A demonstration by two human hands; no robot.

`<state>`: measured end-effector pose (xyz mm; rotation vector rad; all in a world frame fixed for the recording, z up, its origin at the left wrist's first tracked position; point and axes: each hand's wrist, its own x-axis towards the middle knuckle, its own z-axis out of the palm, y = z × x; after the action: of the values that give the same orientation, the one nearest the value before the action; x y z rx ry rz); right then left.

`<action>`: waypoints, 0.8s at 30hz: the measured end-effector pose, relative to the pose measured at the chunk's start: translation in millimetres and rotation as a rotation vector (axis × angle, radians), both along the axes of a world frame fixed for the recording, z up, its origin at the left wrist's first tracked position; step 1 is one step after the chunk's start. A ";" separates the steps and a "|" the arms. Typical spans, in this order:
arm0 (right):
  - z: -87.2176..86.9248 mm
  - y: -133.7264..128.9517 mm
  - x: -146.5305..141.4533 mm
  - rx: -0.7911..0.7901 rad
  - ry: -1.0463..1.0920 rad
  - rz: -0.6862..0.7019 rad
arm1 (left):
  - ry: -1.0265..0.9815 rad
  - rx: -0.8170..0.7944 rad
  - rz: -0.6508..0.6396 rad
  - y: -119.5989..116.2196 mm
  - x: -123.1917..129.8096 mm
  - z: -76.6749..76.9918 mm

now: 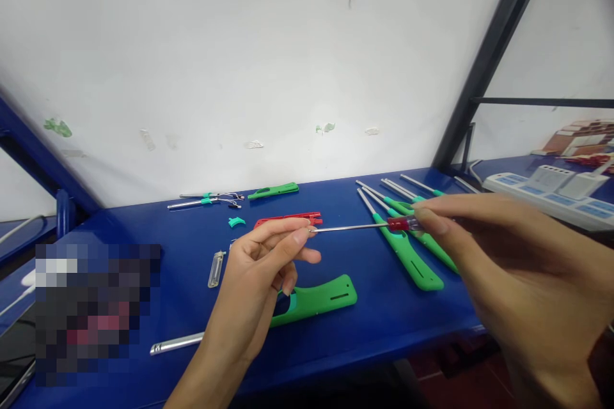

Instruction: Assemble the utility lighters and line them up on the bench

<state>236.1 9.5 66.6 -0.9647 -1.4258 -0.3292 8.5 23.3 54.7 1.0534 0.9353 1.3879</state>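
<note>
My right hand (484,255) grips a screwdriver (355,227) by its red and clear handle, with the thin metal shaft pointing left. At the shaft's tip, my left hand (268,262) is closed in a pinch on a tiny screw-like metal piece (312,229), too small to make out fully. Beneath my left hand lies a green lighter (316,300) with a long metal tube, partly covered by my wrist. Behind my left fingers are red plastic casing parts (288,217). A clear fuel tank (217,270) lies to the left of my left hand.
Several green long-neck lighters (415,262) lie at the right. Metal tubes with wires (206,201), a green casing half (273,191) and a teal trigger piece (236,222) lie toward the back. A power strip (551,198) stands far right; a pixelated patch covers the left.
</note>
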 end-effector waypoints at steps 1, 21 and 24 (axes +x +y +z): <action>-0.6 -0.3 -0.4 0.011 -0.009 -0.006 | 0.004 0.005 0.000 0.1 -0.2 0.0; 1.6 1.2 -2.0 -0.051 0.133 -0.001 | 0.206 0.139 0.050 -0.6 1.6 -2.2; 0.0 2.3 0.1 -0.039 0.099 -0.019 | 0.206 0.146 0.054 0.2 1.6 -2.7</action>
<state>236.1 11.8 66.6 -1.0138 -1.3379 -0.2652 10.1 23.5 52.0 1.3093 1.0296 1.4284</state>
